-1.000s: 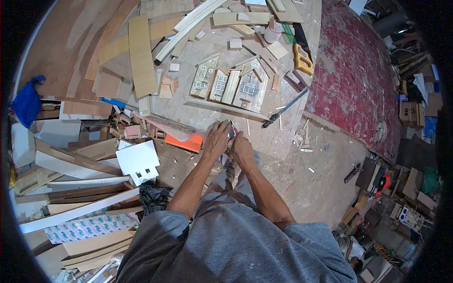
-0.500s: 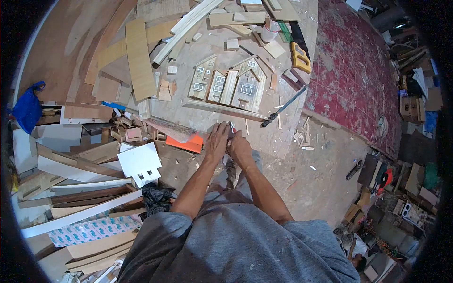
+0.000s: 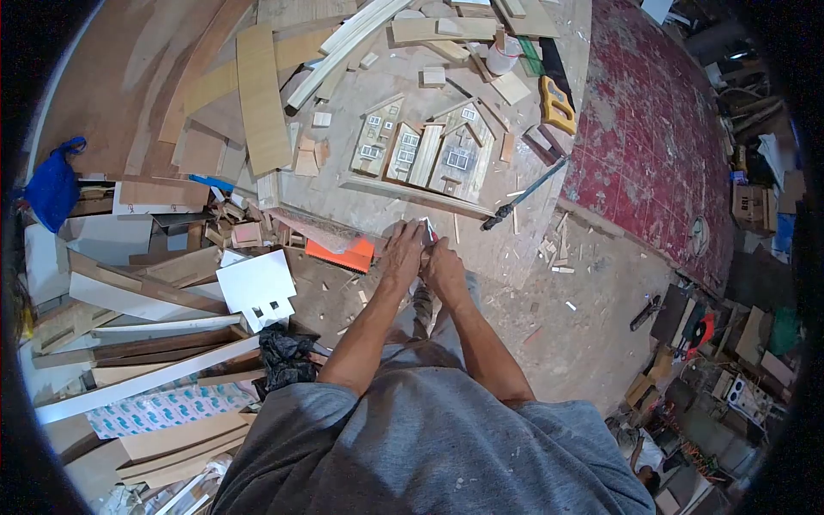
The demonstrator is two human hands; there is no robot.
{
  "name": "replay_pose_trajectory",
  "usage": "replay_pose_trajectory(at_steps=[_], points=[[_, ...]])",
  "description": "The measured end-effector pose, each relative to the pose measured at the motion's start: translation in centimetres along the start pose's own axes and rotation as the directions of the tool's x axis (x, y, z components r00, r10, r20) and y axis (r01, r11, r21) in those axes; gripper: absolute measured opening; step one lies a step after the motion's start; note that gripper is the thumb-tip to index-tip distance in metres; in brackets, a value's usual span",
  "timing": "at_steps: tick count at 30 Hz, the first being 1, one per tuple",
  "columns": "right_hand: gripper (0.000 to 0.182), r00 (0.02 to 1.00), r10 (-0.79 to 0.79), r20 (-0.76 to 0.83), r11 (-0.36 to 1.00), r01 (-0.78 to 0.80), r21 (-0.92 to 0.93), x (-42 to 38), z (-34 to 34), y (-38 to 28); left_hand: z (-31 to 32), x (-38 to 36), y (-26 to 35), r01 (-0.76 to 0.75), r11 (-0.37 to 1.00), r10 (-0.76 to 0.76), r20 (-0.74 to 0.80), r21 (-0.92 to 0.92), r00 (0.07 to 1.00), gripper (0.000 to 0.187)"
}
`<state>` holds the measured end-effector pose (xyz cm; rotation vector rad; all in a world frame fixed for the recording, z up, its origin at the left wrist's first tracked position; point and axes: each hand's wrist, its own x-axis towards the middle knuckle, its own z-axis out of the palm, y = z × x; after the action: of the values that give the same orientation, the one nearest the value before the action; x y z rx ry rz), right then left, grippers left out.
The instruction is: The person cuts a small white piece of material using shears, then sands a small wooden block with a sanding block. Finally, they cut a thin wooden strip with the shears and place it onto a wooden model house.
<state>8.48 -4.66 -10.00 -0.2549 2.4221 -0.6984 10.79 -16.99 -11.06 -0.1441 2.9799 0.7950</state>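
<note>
At the front edge of the wooden worktable (image 3: 343,210), my left hand (image 3: 403,255) has its fingers bent over something I cannot make out. Close beside it, my right hand (image 3: 444,268) is closed around a small red-handled tool (image 3: 432,233), whose pale metal tip points up between the hands. Just beyond them lies a wooden model house front (image 3: 425,154) with small white windows, a long strip along its near side. A dark rod-like tool (image 3: 524,195) lies to the right of it.
A yellow-handled saw (image 3: 558,105) and a white cup (image 3: 504,56) are at the back. Wood strips and boards (image 3: 264,99) cover the back left. An orange object (image 3: 340,255) is beside my left hand. A person (image 3: 648,459) is at the lower right.
The whole view has shifted slightly, with the table things a little further right. Both hands remain together at the table edge, and the tool's pale tip shows more clearly between them.
</note>
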Motion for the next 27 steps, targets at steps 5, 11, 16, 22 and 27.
replay_pose_trajectory(at_steps=[5, 11, 16, 22, 27], points=[[0.023, 0.999, -0.005, -0.047, 1.0, 0.004, -0.013, -0.2, 0.1, 0.4, -0.5, -0.1, 0.2, 0.009, 1.0, -0.009, 0.025, -0.013, 1.0, 0.046], [0.022, 0.997, -0.036, -0.064, 0.999, 0.034, -0.031, -0.2, 0.5, 1.0, 0.3, 0.0, -0.1, 0.013, 1.0, -0.013, -0.002, 0.003, 1.0, 0.046], [0.021, 0.998, -0.029, -0.049, 1.0, 0.028, -0.007, -0.6, -0.5, 0.6, 0.1, -0.1, 0.1, 0.023, 1.0, -0.023, 0.004, 0.005, 1.0, 0.048], [0.032, 0.999, -0.019, -0.035, 1.0, 0.018, -0.023, -0.8, -0.2, 1.2, -0.7, 0.0, 0.5, 0.048, 0.999, -0.048, 0.058, 0.005, 0.997, 0.049], [0.044, 1.0, 0.019, -0.01, 1.0, -0.019, 0.0, -1.0, -0.2, 1.2, -1.0, 0.2, 0.7, 0.066, 0.998, -0.065, 0.076, -0.009, 0.995, 0.05]])
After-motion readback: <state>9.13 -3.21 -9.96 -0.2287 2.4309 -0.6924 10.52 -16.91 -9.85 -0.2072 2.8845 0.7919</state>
